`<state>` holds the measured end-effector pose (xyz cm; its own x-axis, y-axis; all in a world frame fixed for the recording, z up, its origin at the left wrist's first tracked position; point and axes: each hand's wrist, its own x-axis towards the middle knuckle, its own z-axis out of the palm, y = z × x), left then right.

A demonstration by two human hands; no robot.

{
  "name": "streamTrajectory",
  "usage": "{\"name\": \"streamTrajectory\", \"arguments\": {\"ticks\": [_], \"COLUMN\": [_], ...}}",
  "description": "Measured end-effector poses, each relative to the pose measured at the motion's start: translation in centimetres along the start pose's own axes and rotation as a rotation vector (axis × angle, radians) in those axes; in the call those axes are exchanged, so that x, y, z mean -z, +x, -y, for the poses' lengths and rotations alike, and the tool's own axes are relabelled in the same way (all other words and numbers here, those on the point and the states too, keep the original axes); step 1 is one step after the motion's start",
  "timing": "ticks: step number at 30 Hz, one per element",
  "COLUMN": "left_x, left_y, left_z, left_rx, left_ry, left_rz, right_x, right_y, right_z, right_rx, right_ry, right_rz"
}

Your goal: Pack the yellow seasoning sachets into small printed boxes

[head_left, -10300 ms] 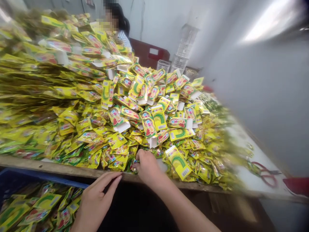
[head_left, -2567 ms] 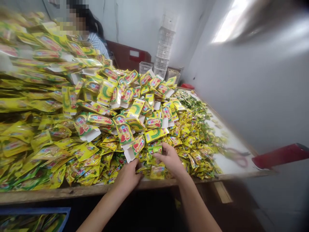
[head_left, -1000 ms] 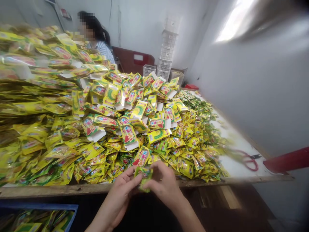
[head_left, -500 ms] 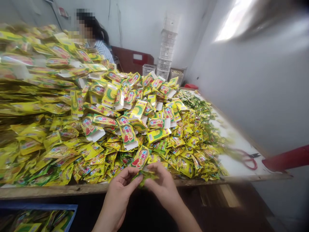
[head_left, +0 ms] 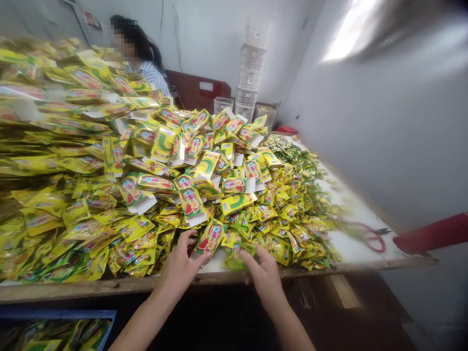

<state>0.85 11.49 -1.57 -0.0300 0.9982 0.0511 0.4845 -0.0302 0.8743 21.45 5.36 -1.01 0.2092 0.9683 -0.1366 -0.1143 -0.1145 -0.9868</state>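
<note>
My left hand (head_left: 182, 261) is at the front edge of the pile, with its thumb and fingers closed around the lower end of a small yellow-green printed box (head_left: 211, 237). To its right, my right hand (head_left: 262, 270) pinches a green-and-yellow candy packet (head_left: 234, 257), which is smeared by motion. Behind both hands lie more printed boxes (head_left: 193, 202), several with white end flaps standing out. Shiny yellow packets (head_left: 281, 239) surround them on the table.
Red-handled scissors (head_left: 375, 240) lie on the white tabletop (head_left: 356, 214) beside a red tube (head_left: 431, 234). A blue crate (head_left: 114, 317) of packets is below at left. A person in a striped sleeve (head_left: 155, 75) is behind the tall heap; white crates (head_left: 248, 80) are stacked at the back.
My hands, together over a packet before, have moved apart. The left one has reached forward onto the box; the right one has gone right with the packet.
</note>
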Motion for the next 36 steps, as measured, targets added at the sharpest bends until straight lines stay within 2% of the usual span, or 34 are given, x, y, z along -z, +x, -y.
{"name": "streamTrajectory", "arguments": {"ticks": [3, 5, 7, 9, 11, 12, 14, 17, 19, 21, 24, 27, 29, 32, 36], "left_x": [0.2, 1.4, 3.0, 4.3, 4.8, 4.7, 4.2, 3.7, 3.6, 3.6, 3.2, 2.7, 2.3, 1.2, -0.9], "left_y": [-0.3, -1.2, -2.1, -2.6, -2.7, -2.6, -2.4, -2.0, -1.8, -1.7, -1.6, -1.7, -1.7, -1.3, -0.3], "left_z": [-1.5, -3.3, -4.4, -4.3, -3.0, -2.2, -0.9, -0.6, -1.4, -2.2, -2.2, -1.2, -0.8, -1.0, -1.5], "left_rx": [0.082, 0.175, 0.25, 0.273, 0.269, 0.259, 0.169, -0.159, -0.38, -0.498, -0.519, -0.515, -0.53, -0.504, -0.383], "left_ry": [-0.271, -0.465, -0.581, -0.613, -0.558, -0.476, -0.199, 0.304, 0.501, 0.536, 0.43, 0.355, 0.353, 0.422, 0.517], "left_rz": [0.151, 0.259, 0.415, 0.594, 0.673, 0.652, 0.499, 0.269, 0.243, 0.326, 0.499, 0.564, 0.53, 0.41, 0.193], "right_x": [-1.6, -2.6, -3.0, -3.0, -2.7, -2.5, -2.2, -1.9, -1.9, -2.1, -2.4, -2.2, -1.8, -1.8, -3.4], "right_y": [1.2, 1.5, 1.4, 1.2, 1.1, 1.2, 1.3, 1.5, 1.5, 1.4, 1.1, 1.0, 1.2, 1.6, 2.2], "right_z": [0.1, 0.4, 0.9, 1.3, 1.5, 1.4, 1.3, 1.0, 0.9, 0.7, 0.4, 0.5, 1.1, 2.9, 4.1], "right_rx": [-0.035, -0.067, -0.124, -0.19, -0.231, -0.237, -0.226, -0.209, -0.212, -0.218, -0.204, -0.162, -0.113, 0.025, 0.252], "right_ry": [0.085, 0.161, 0.228, 0.255, 0.25, 0.241, 0.221, 0.19, 0.175, 0.174, 0.176, 0.134, 0.091, 0.055, -0.131], "right_rz": [0.097, 0.161, 0.231, 0.3, 0.362, 0.388, 0.405, 0.345, 0.306, 0.316, 0.326, 0.196, 0.054, -0.125, -0.134]}}
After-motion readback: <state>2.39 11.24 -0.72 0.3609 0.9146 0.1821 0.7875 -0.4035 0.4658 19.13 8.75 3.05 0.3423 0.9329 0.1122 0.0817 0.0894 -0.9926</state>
